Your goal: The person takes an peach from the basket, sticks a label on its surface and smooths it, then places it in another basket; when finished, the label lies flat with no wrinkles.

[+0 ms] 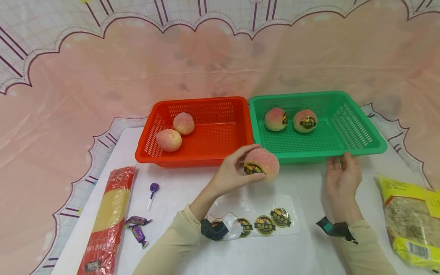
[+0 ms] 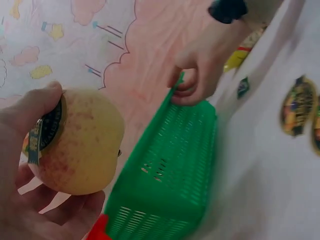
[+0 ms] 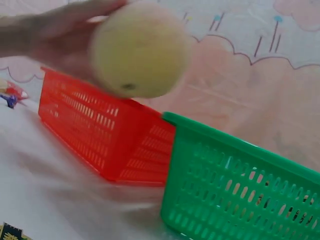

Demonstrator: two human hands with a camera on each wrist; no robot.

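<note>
My left hand [image 1: 231, 173] grips a pink-and-yellow peach [image 1: 262, 165] just in front of the baskets. A black-and-gold round sticker [image 1: 253, 169] is on the peach, beside the thumb. With thumb above and fingers beneath, my right hand [image 1: 342, 183] holds the front rim of the green basket [image 1: 364, 131]; the curled fingers show in the left wrist view. Inside that basket are two stickered peaches, one left [image 1: 275, 119] and one right [image 1: 305, 121]. The red basket [image 1: 220, 133] has two peaches without visible stickers, one behind [image 1: 183, 123] and one in front [image 1: 168, 140].
A clear sheet [image 1: 240, 204] with several round stickers lies on the white table below my left forearm. On the left are a red noodle packet [image 1: 110, 214], a purple lollipop [image 1: 154, 187] and two wrapped candies [image 1: 138, 231]. A yellow bag [image 1: 409, 225] is far right.
</note>
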